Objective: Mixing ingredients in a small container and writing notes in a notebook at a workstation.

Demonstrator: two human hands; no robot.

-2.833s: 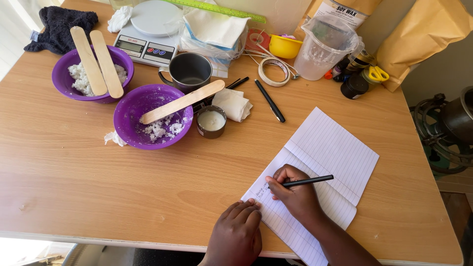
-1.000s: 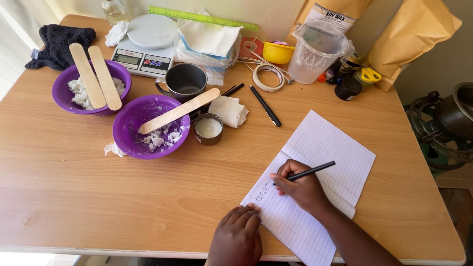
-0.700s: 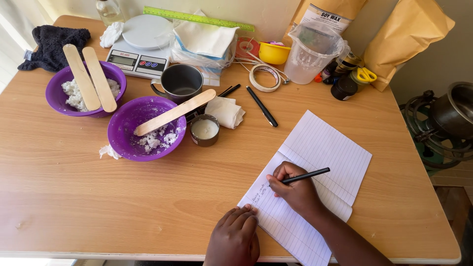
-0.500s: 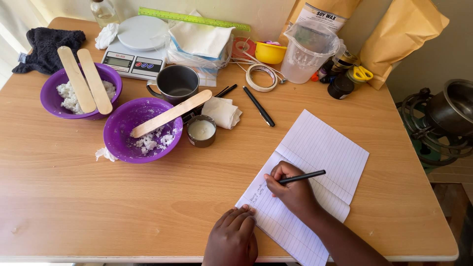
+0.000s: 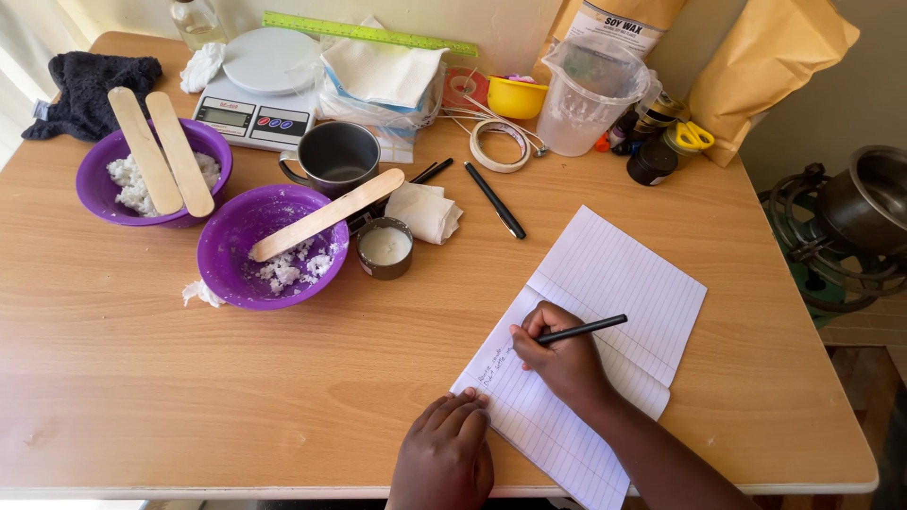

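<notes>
A light wooden table (image 5: 142, 378) stands against a pale wall, with a dark metal pot and coiled fittings off its right edge.

Near the front edge lies an open white lined notebook (image 5: 624, 274), set at an angle. The right hand (image 5: 557, 354) rests on its left page, fingers closed around a slim black pen (image 5: 581, 329) whose tip meets the paper beside a few lines of handwriting. The left hand (image 5: 444, 453) lies flat, fingers loosely together, holding nothing; its fingertips touch the lower left corner of the notebook.

Further back, towards the left, stand two purple plastic bowls holding white flakes. The nearer bowl (image 5: 231, 255) has one flat wooden stirring stick (image 5: 326, 215) laid across it; the farther bowl (image 5: 94, 184) carries two such sticks (image 5: 161, 151). Just beside the nearer bowl sits a small round tin of white wax (image 5: 384, 247), with a folded white tissue (image 5: 425, 210) next to it and a dark grey metal mug (image 5: 338, 156) behind. A second black pen (image 5: 494, 199) lies apart from the notebook.

Along the wall: a white digital kitchen scale (image 5: 255, 85), a green ruler (image 5: 368, 33), a clear plastic measuring jug (image 5: 590, 90), a roll of tape (image 5: 501, 146), and brown paper bags (image 5: 775, 66).
</notes>
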